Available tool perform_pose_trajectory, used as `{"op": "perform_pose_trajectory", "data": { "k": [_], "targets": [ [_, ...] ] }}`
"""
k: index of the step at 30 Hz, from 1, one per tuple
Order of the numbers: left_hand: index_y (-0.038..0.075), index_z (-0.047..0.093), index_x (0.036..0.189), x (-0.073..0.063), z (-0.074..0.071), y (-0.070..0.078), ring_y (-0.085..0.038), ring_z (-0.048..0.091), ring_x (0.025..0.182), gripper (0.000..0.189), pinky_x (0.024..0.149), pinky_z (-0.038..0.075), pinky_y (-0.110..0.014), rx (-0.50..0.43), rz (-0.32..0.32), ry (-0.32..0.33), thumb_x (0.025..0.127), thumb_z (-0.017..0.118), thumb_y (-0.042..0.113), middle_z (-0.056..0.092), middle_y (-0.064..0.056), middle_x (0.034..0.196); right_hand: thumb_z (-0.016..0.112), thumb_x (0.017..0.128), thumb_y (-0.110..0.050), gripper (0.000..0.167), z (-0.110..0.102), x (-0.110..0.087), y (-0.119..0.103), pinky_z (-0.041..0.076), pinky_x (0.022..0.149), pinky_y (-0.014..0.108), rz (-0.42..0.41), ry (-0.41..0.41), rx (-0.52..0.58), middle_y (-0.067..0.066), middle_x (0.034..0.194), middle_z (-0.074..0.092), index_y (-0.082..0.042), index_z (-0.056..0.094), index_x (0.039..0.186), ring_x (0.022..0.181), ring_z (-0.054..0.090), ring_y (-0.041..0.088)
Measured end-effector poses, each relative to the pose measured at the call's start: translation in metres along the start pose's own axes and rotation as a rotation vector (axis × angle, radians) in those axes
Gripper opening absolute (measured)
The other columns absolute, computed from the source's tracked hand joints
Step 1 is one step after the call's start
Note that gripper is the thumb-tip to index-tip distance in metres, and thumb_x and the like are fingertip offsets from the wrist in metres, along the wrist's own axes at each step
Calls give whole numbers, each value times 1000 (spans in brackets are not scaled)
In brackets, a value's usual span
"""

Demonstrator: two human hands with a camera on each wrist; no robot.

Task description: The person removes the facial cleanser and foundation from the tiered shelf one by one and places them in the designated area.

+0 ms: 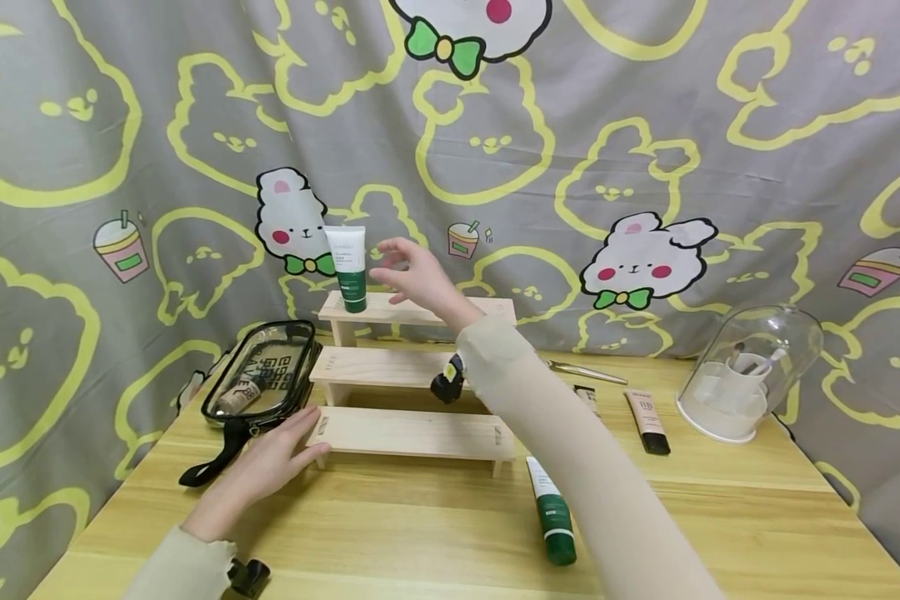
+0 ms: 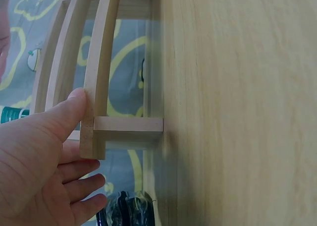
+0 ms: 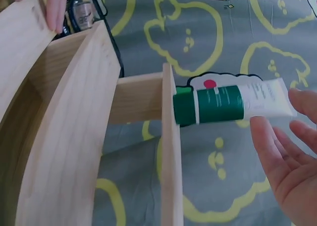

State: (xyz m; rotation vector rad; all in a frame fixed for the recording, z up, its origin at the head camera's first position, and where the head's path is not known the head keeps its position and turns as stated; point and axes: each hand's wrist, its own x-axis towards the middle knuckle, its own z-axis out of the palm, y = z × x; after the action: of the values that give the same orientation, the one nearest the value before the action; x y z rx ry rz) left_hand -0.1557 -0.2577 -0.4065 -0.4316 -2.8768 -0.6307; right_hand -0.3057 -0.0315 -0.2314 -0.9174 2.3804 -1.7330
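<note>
A white and green squeeze tube [image 1: 351, 271] stands upright on its cap on the top tier of a stepped wooden rack [image 1: 412, 433], at the left end. Just right of its upper part is my right hand [image 1: 418, 279], thumb and fingers spread. In the right wrist view, those fingers lie around the white end of the tube [image 3: 230, 103] with a gap. My left hand [image 1: 281, 454] touches the left end of the lowest tier. The left wrist view has its thumb [image 2: 74, 104] against the board, with the other fingers loosely bent beyond the board's end.
Left of the rack lies a clear, black-edged pouch [image 1: 311, 333] with a small bottle inside. A second green tube [image 1: 552, 517] lies on the table near my right sleeve. Further right are tweezers [image 1: 588, 372], a BB cream tube [image 1: 647, 421] and a glass dome [image 1: 791, 333] over brush holders.
</note>
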Motion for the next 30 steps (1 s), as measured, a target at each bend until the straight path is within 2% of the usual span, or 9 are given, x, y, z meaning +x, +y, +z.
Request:
{"op": "perform_pose_trajectory", "data": {
  "k": [5, 10, 19, 22, 27, 30],
  "targets": [
    [-9, 40, 134, 0, 1, -1, -43, 34, 124, 62, 99, 30, -55, 2, 4, 7, 93, 54, 35, 34, -26, 139, 64, 88, -13, 54, 9, 8, -11, 55, 62, 30, -15, 20, 1, 16, 126, 47, -14, 41, 137, 86, 62, 26],
    [-9, 40, 134, 1, 3, -2, -43, 34, 124, 62, 99, 30, -55, 5, 8, 11, 93, 54, 35, 34, -25, 139, 63, 88, -12, 61, 12, 15, -17, 55, 63, 29, -1, 19, -24, 11, 129, 42, -20, 35, 142, 89, 62, 29],
    [-8, 40, 135, 0, 2, -3, -42, 34, 125, 63, 100, 30, -54, 4, 1, 8, 93, 53, 37, 34, -25, 140, 60, 90, -12, 67, 16, 21, -15, 55, 64, 38, 3, -44, -179, 15, 140, 34, -24, 25, 147, 80, 58, 22],
    [-8, 39, 135, 0, 2, -3, -42, 34, 125, 63, 100, 29, -54, 4, -1, 6, 93, 53, 38, 34, -25, 140, 60, 91, -12, 64, 17, 21, -16, 54, 64, 34, -23, -20, -239, 15, 137, 39, -22, 29, 145, 84, 57, 23],
    [-8, 40, 135, 0, 2, -3, -42, 34, 125, 63, 100, 29, -54, 9, -2, 8, 93, 53, 37, 34, -24, 140, 60, 91, -14, 43, 17, 20, -19, 47, 65, 26, -99, 106, -376, 8, 122, 54, -15, 47, 132, 82, 56, 20],
    [-8, 40, 135, 1, 2, -3, -42, 34, 125, 63, 100, 29, -54, 11, -2, 11, 93, 53, 37, 34, -24, 140, 60, 91, -15, 29, 17, 20, -20, 46, 62, 26, -107, 177, -375, 4, 111, 60, -15, 55, 120, 75, 56, 18]
  ]
}}
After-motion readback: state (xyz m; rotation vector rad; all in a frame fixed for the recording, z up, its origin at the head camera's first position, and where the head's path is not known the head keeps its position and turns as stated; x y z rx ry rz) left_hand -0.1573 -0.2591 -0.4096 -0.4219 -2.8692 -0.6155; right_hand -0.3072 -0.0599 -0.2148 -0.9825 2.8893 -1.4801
